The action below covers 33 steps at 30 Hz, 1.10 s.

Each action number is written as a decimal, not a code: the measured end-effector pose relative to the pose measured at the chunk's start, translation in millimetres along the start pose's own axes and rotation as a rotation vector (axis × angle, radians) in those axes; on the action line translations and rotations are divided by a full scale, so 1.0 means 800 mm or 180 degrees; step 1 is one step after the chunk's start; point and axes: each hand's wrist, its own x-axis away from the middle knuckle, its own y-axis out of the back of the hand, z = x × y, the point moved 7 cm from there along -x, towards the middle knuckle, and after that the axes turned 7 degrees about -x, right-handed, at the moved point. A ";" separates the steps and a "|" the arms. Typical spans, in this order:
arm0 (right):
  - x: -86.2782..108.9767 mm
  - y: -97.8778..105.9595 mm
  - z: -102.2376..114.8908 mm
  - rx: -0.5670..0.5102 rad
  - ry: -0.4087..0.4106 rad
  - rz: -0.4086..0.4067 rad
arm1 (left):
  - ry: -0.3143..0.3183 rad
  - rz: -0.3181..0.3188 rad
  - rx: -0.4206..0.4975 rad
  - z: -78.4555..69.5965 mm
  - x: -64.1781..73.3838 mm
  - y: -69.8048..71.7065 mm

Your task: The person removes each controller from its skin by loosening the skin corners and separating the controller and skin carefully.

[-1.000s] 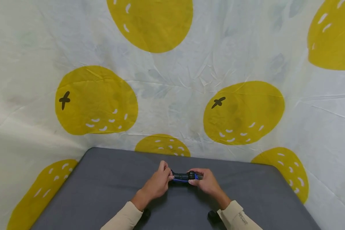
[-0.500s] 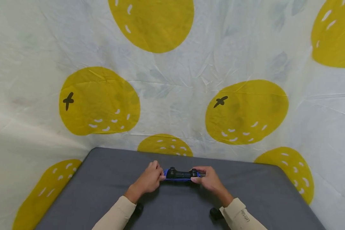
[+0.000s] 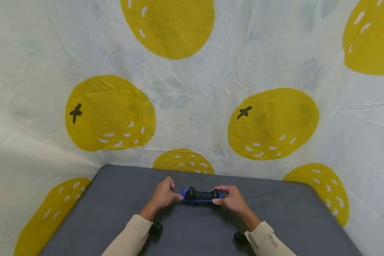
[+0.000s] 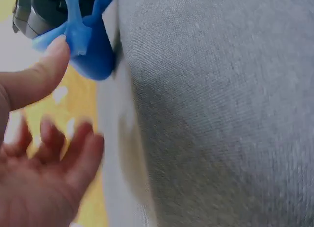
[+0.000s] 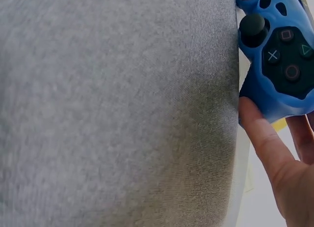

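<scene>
A black game controller (image 3: 202,195) in a blue rubbery cover (image 5: 270,101) is held at the grey, fabric-covered tabletop (image 3: 195,234), towards its far edge; whether the grips touch the cloth, I can't make out. Its long axis runs left to right, roughly in line with that edge. The button side (image 5: 292,60) looks towards the person, the black triggers (image 3: 191,193) point up and the grips aim down. At the controller's right end, the right hand (image 3: 231,201) pinches it between thumb and fingers. At its left end, the left hand (image 3: 161,195) is unclenched: the thumb (image 4: 41,79) reaches out to the cover, while the other fingers (image 4: 93,156) curl loosely away from it. Nearer the person than the controller are two beige sleeves (image 3: 128,236), a rounded black piece (image 3: 158,228) by each cuff. Behind the controller hangs a creased white cloth (image 3: 192,124) printed with big yellow fruit shapes (image 3: 110,112).
</scene>
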 end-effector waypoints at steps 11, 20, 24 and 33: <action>0.001 0.000 -0.010 0.0273 0.0252 0.0300 | -0.0395 0.0507 0.0293 -0.015 -0.003 -0.039; 0.003 0.001 -0.005 0.0261 0.0207 0.0021 | -0.0339 0.0344 0.0230 -0.021 -0.003 -0.035; 0.007 0.005 0.002 0.0192 0.0219 0.0002 | -0.0333 0.0326 0.0222 -0.027 -0.004 -0.031; 0.014 0.014 0.024 -0.0003 0.0385 0.0020 | -0.0382 0.0309 0.0204 -0.048 -0.003 -0.017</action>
